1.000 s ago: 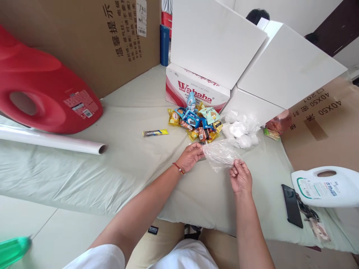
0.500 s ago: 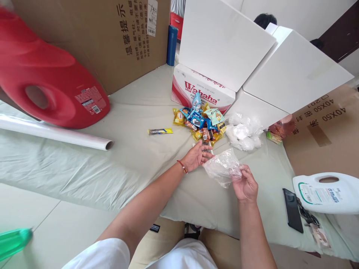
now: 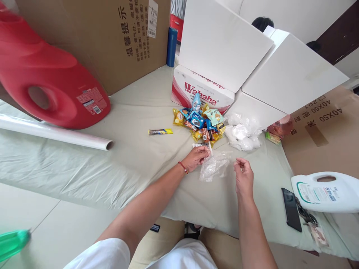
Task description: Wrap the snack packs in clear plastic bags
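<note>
A crumpled clear plastic bag [image 3: 215, 167] hangs just over the cloth, pinched at its left edge by my left hand [image 3: 195, 157]. My right hand [image 3: 244, 172] is apart from the bag, to its right, with fingers curled in and the thumb near the index finger; nothing shows between them. Just beyond my left hand lies a heap of small wrapped snacks [image 3: 198, 120] in blue, yellow, orange and green. A small flat packet [image 3: 198, 145] is partly covered by my left hand. To the right of the snacks sits a bunch of clear plastic bags [image 3: 243, 131].
A yellow stick packet [image 3: 160, 131] lies left of the snacks. Behind stand a Wahaha carton [image 3: 182, 87] and white boxes [image 3: 218, 45]. At left are a red jug [image 3: 56, 86] and a white roll [image 3: 56, 130]; at right, a phone [image 3: 291, 209] and white bottle [image 3: 328, 192].
My right hand has let go of the plastic bag and drawn slightly away. The left hand has closed from open fingers onto the bag's edge, and the bag has shifted left.
</note>
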Motion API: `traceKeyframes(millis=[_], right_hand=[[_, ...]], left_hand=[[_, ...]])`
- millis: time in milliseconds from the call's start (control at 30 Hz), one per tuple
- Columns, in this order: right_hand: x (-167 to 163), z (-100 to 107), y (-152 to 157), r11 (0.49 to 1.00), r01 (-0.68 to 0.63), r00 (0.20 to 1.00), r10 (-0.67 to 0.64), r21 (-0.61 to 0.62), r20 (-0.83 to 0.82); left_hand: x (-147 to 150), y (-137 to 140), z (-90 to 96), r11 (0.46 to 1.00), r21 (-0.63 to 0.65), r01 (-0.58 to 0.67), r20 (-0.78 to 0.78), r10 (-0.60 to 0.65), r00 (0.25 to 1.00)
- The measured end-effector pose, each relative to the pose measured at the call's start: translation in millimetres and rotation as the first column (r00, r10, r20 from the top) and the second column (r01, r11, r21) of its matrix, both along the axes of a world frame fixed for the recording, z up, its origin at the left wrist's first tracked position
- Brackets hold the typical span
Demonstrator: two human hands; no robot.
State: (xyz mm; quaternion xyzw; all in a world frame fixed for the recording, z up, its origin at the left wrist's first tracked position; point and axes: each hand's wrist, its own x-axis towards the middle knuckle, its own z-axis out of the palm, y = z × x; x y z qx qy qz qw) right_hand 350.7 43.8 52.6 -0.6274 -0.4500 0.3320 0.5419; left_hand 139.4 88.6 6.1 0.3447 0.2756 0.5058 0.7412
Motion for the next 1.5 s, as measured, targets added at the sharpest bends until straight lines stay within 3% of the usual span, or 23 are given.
traceKeyframes(millis=[33,100,167,267,467,667,833,933,1033,1133,1233,1300,1367,1500], right_hand=[[-2,1,-4,1.0,0.003,1.0,-0.003,0.0,0.007],[-13,4,-12,0.988,-0.118,0.99,0.109,-0.099,-0.092],[-28,5,-17,0.93,-0.278,0.942,0.213,-0.242,-0.261],[-51,0,-13,0.885,-0.329,0.88,0.16,-0.33,-0.448],[-54,-6,0,0.958,-0.2,0.829,0.053,-0.206,-0.557],[-27,7,-5,0.948,-0.279,0.73,0.104,-0.155,-0.675],[-11,6,-10,0.933,-0.279,0.765,0.074,-0.226,-0.64],[-4,2,-11,0.919,-0.304,0.74,0.061,-0.253,-0.67],[-2,3,-12,0.92,-0.305,0.704,0.045,-0.244,-0.709],[-5,8,-13,0.928,-0.292,0.687,0.035,-0.231,-0.726],[-12,12,-14,0.939,-0.26,0.679,0.012,-0.225,-0.734],[-18,14,-15,0.946,-0.244,0.678,0.009,-0.214,-0.735],[-27,16,-18,0.951,-0.239,0.684,0.022,-0.195,-0.729],[-40,22,-32,0.936,-0.302,0.735,0.108,-0.181,-0.669]], left_hand=[[0,1,-0.2,0.999,-0.005,-0.032,0.001,0.032,0.999],[1,1,-0.5,0.998,-0.006,-0.07,-0.004,0.07,0.998],[2,1,-0.8,0.997,0.005,-0.083,-0.014,0.083,0.996],[4,-2,-2.0,0.997,0.044,-0.058,-0.015,0.058,0.998],[3,-3,-2.7,0.996,0.091,-0.021,0.022,0.019,1.0],[3,1,-0.6,0.998,-0.025,-0.057,0.207,0.061,0.976],[11,1,-9.0,0.985,0.054,-0.161,0.02,0.16,0.987],[13,2,-10.9,0.975,0.097,-0.199,-0.087,0.207,0.974],[8,0,-4.5,0.925,0.132,-0.356,-0.17,0.375,0.911],[1,-13,7.8,0.812,0.314,-0.491,-0.26,0.571,0.778],[1,-34,16.7,0.758,0.582,-0.295,-0.294,0.535,0.792],[9,-46,16.6,0.735,0.659,-0.158,-0.323,0.467,0.823],[20,-51,12.0,0.746,0.652,-0.139,-0.353,0.46,0.815],[34,-46,0.5,0.821,0.54,-0.184,-0.408,0.447,0.796]])
